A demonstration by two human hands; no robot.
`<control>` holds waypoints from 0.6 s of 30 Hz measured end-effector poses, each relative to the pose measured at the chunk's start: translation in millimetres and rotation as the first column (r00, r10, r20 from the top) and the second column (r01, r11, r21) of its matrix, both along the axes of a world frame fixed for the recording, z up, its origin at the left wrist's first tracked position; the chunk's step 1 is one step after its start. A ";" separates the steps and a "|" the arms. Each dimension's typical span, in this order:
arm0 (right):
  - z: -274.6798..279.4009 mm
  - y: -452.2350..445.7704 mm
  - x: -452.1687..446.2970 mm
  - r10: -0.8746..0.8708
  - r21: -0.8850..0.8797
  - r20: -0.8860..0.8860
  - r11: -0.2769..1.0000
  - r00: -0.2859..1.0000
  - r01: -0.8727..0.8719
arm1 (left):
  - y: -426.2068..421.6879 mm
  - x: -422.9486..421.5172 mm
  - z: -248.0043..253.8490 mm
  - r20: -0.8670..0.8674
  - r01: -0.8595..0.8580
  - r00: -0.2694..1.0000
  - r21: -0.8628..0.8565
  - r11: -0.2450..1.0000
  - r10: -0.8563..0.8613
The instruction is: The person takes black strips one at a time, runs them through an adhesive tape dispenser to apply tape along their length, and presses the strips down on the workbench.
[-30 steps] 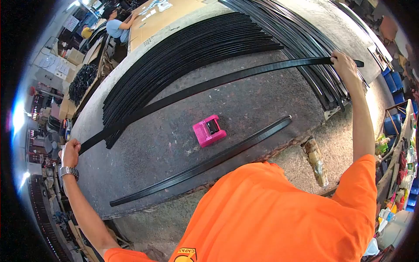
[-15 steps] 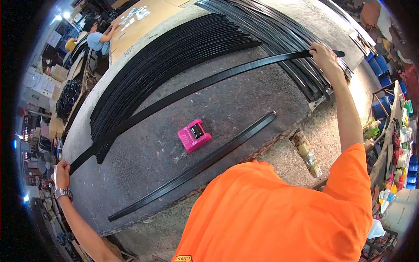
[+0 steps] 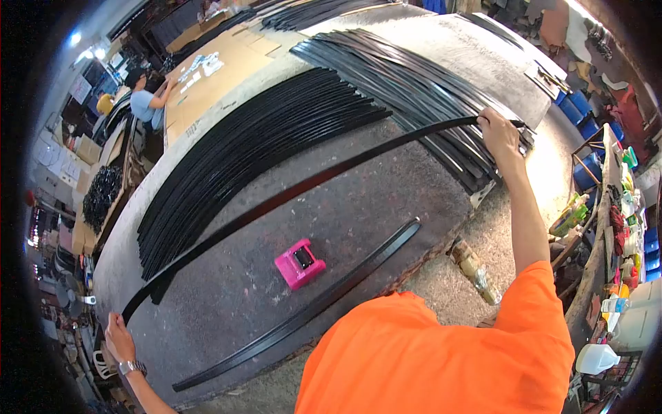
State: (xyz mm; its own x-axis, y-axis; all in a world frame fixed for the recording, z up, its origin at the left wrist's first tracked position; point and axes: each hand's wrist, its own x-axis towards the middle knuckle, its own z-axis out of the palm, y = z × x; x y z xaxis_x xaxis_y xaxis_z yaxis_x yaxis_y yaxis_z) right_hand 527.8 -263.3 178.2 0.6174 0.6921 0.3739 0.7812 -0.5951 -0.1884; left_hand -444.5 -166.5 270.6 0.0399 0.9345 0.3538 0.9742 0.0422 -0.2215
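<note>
A long black strip [image 3: 303,185] stretches across the table, its ends in my two hands. My left hand [image 3: 119,337], with a metal watch at the wrist, pinches the lower left end. My right hand [image 3: 500,134] grips the strip near its upper right end, over a heap of loose glossy strips [image 3: 414,90]. Behind the held strip, many black strips [image 3: 255,152] lie side by side in a neat curved row. Nearer my body are a pink device [image 3: 299,264] with a black part on top and a separate black strip [image 3: 303,314] along the table's front edge.
The dark table [image 3: 207,331] has a rough front edge. A wrapped bundle [image 3: 474,270] is just beyond it. At the upper left, a person [image 3: 145,103] in a blue shirt works at a cardboard-covered surface [image 3: 227,69]. Cluttered shelves and a white jug [image 3: 596,359] are at the right.
The camera view has shifted, so the table shows lower in the frame. The held strip now bows more near my left hand. Both hands still hold it.
</note>
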 end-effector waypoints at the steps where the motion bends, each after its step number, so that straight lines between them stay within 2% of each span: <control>1: 7.7 -2.4 -6.1 -0.019 0.014 -0.079 1.000 0.997 0.020 | -1.7 -3.6 -0.5 0.020 -0.042 0.999 -0.017 0.999 0.042; 2: 10.5 -0.7 -5.9 -0.056 0.015 -0.100 0.998 0.993 0.058 | -3.8 -8.1 -3.2 0.038 -0.085 0.996 -0.036 0.996 0.087; 3: 10.8 1.4 -4.8 -0.091 0.014 -0.122 0.996 0.988 0.093 | -2.4 -18.3 -9.7 0.227 -0.078 0.971 -0.007 0.997 0.077; 5: 7.0 6.4 2.4 -0.066 0.111 -0.158 0.990 0.985 0.084 | 3.3 -37.9 -20.3 0.569 -0.083 0.822 0.046 0.996 0.042; 6: 3.6 10.5 6.4 -0.048 0.155 -0.178 0.985 0.983 0.076 | 4.7 -41.9 -22.7 0.656 -0.151 0.752 0.082 0.985 0.061; 8: -9.1 26.9 30.8 0.077 0.321 -0.393 0.945 0.916 0.058 | 15.9 -62.3 -25.7 0.939 -0.279 0.343 0.080 0.957 0.021; 10: -13.5 49.6 23.1 0.229 0.458 -0.608 0.883 0.761 0.101 | 15.5 -67.5 -31.3 0.936 -0.359 0.350 0.162 0.919 -0.028; 11: -12.5 58.4 11.1 0.305 0.524 -0.637 0.845 0.708 0.107 | 21.6 -79.4 -43.6 0.973 -0.400 0.156 0.217 0.891 -0.168; 12: -16.0 69.1 1.7 0.366 0.565 -0.675 0.815 0.640 0.130 | 19.7 -95.2 -54.3 0.964 -0.360 -0.023 0.240 0.902 -0.266; 13: -20.0 79.1 -8.0 0.420 0.600 -0.706 0.782 0.571 0.166 | 22.9 -114.0 -65.5 0.963 -0.368 -0.100 0.199 0.908 -0.251; 14: -23.1 89.1 -21.4 0.454 0.604 -0.749 0.768 0.483 0.214 | 25.6 -142.6 -85.2 0.928 -0.333 -0.238 0.201 0.921 -0.288; 16: -46.8 111.2 -35.4 0.581 0.639 -0.762 0.744 0.286 0.192 | 28.5 -193.1 -135.8 0.925 -0.329 -0.326 0.084 0.941 -0.197; 17: -57.3 119.1 -49.9 0.603 0.631 -0.776 0.748 0.185 0.208 | 21.2 -178.3 -152.4 0.860 -0.347 -0.436 0.110 0.931 -0.264; 18: -76.1 128.6 -60.8 0.605 0.616 -0.786 0.752 0.127 0.235 | 12.7 -177.2 -177.4 0.832 -0.364 -0.474 0.113 0.924 -0.289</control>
